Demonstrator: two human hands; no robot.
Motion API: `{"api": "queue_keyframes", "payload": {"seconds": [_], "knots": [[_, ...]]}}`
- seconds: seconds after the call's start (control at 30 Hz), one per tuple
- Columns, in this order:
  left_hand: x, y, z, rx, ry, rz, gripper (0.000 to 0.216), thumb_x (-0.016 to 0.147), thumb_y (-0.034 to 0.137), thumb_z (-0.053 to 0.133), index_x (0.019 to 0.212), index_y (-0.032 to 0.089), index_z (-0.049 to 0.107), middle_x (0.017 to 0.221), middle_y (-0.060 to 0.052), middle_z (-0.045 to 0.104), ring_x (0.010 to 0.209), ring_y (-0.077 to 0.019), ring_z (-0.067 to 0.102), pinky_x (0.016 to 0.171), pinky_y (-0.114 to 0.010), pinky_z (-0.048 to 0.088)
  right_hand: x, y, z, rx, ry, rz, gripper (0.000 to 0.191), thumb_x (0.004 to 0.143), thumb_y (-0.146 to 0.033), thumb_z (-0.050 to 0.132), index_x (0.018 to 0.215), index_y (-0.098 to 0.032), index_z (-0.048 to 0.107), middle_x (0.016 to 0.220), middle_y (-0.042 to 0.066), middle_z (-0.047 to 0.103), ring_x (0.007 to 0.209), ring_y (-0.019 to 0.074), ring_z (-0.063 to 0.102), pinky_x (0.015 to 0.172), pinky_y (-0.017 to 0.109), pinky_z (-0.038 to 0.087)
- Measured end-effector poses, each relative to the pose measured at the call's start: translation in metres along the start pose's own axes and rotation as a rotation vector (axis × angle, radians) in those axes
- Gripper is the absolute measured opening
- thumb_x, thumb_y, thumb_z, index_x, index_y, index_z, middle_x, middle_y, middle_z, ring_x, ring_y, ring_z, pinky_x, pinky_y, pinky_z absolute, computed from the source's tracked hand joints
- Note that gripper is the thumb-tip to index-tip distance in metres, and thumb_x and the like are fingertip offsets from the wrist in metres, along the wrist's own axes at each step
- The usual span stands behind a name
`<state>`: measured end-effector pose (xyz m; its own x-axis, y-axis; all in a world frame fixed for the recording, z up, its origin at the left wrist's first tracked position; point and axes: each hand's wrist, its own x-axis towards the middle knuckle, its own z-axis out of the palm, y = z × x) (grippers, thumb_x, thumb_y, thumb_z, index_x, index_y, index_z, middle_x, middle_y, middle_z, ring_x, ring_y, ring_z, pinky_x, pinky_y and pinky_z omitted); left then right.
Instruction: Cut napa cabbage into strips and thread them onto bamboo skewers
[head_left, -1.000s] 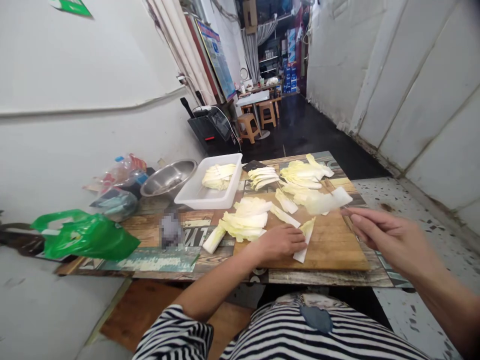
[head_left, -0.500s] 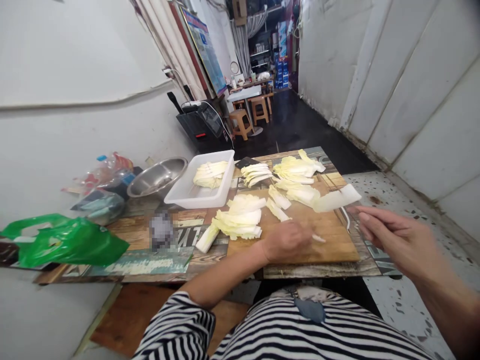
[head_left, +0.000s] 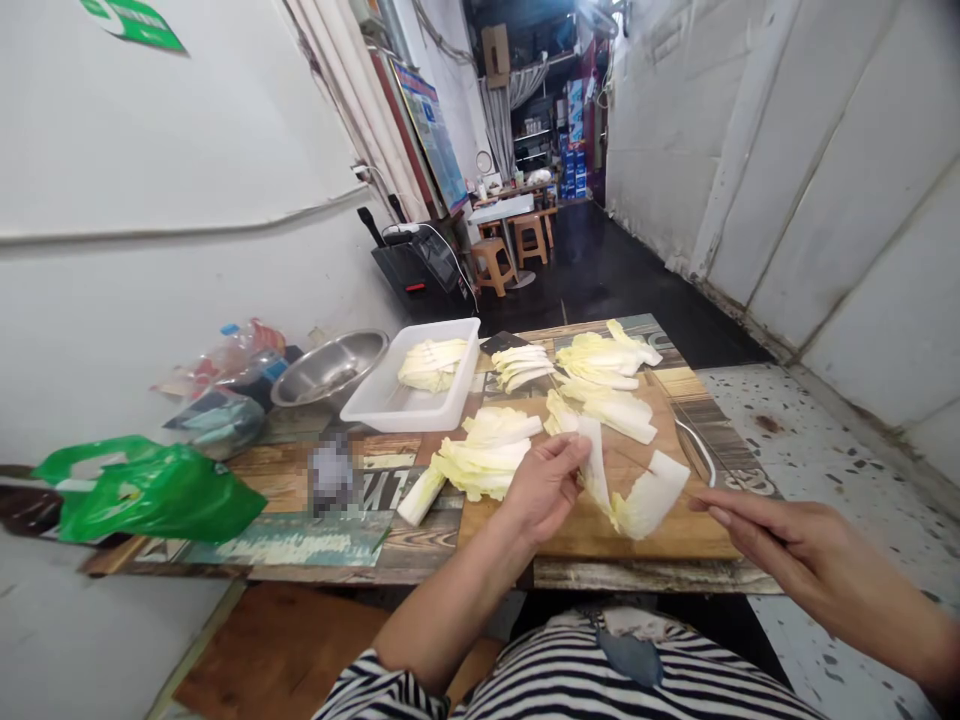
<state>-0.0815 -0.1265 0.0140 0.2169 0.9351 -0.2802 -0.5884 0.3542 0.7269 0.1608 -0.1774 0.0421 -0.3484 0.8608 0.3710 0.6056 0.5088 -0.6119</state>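
Note:
My left hand point(head_left: 549, 482) pinches the pale stem end of a cabbage leaf point(head_left: 592, 460) above the wooden cutting board point(head_left: 495, 535). My right hand point(head_left: 780, 535), off the board's right edge, grips a thin wooden skewer point(head_left: 634, 463) pointing left. A second cabbage leaf point(head_left: 651, 498) hangs on that skewer, between the hands. The skewer's tip is close to the leaf in my left hand; whether it has pierced it I cannot tell. Loose cabbage leaves point(head_left: 484, 465) lie on the board's left side, and more leaves point(head_left: 611, 405) lie at its back.
A white plastic tub point(head_left: 358, 412) holds cabbage pieces on the table's left half. Beside it are a steel bowl point(head_left: 330, 370), plastic bags point(head_left: 225, 410) and a green bag point(head_left: 165, 495). Stacked cabbage strips point(head_left: 523, 366) and a leaf pile point(head_left: 604, 355) lie behind the board.
My left hand has risen from the board with a cabbage leaf. My right hand has come down slightly, and the leaf on its skewer now hangs lower and nearer me.

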Motion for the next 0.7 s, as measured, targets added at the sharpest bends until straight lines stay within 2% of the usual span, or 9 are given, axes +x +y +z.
{"api": "queue_keyframes", "payload": {"seconds": [0.1,0.3,0.5,0.7], "knots": [[-0.0007,-0.001,-0.0017,0.032,-0.008,0.003,0.044,0.049,0.04,0.098,0.074,0.012,0.075,0.069,-0.002,0.071,0.066,-0.0097,0.061,0.066,-0.02,0.048,0.0011,0.0008,0.001,-0.029,0.012,-0.035,0.03,0.093,-0.029,0.051,0.101,-0.024,0.08,0.088,0.002,0.08,0.062,0.0138,0.074,0.053,0.015,0.055],[0.0009,0.0035,-0.0035,0.051,-0.023,0.027,0.043,0.05,0.042,0.097,0.073,0.012,0.075,0.068,-0.002,0.07,0.064,-0.0088,0.059,0.067,-0.02,0.046,0.0018,0.0015,0.0003,-0.043,-0.022,-0.03,0.032,0.092,-0.03,0.051,0.102,-0.029,0.081,0.077,0.0,0.079,0.059,0.0174,0.074,0.052,0.021,0.057],[0.0025,0.0047,-0.0032,0.055,-0.031,0.05,0.039,0.053,0.038,0.097,0.074,0.012,0.077,0.07,-0.002,0.071,0.066,-0.0094,0.058,0.073,-0.022,0.047,0.0011,0.0043,0.0014,-0.033,-0.025,0.027,0.032,0.091,-0.036,0.052,0.101,-0.029,0.081,0.079,0.002,0.08,0.063,0.0209,0.075,0.052,0.025,0.059],[0.0035,0.0049,-0.0018,0.046,-0.038,0.031,0.04,0.052,0.037,0.097,0.078,0.013,0.078,0.07,-0.002,0.071,0.069,-0.0105,0.06,0.077,-0.024,0.047,0.0012,0.0046,0.0007,-0.018,-0.029,0.036,0.031,0.091,-0.036,0.052,0.103,-0.032,0.081,0.087,0.002,0.08,0.063,0.0204,0.075,0.052,0.025,0.058]]}}
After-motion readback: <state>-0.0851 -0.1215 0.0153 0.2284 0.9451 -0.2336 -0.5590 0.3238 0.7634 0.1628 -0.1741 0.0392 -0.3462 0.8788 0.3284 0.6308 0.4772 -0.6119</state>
